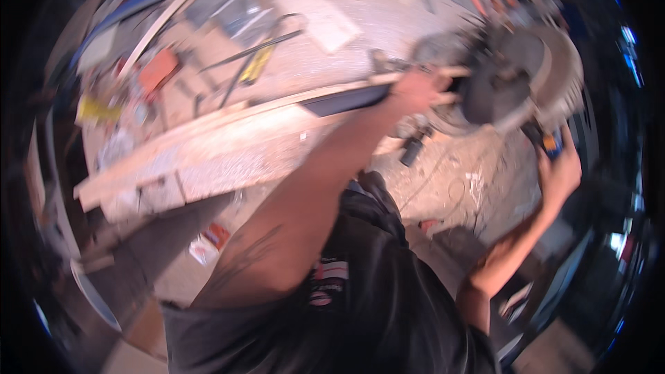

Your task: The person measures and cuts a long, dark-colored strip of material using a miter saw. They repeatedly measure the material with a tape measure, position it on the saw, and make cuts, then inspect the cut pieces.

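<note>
My left arm reaches forward, and my left hand (418,90) is on a long wooden strip (228,112) beside the saw, fingers closed on it as far as the blur shows. The strip runs from the left across the bench into a mitre saw (509,73) with a grey round guard. At the right, my right hand (562,166) is wrapped round the saw's dark handle (544,137), which has a yellow-orange patch. The blade and cutting spot are hidden or smeared by motion. A small black clamp-like grip (411,152) sticks out below my left hand.
Behind the strip, the dusty bench holds a pale board (320,17), a dark bar (253,48), a yellow tool (258,64) and an orange-red object (158,71). Another narrow wooden strip (173,14) slants at the far left. A red-and-white packet (208,244) lies low at left.
</note>
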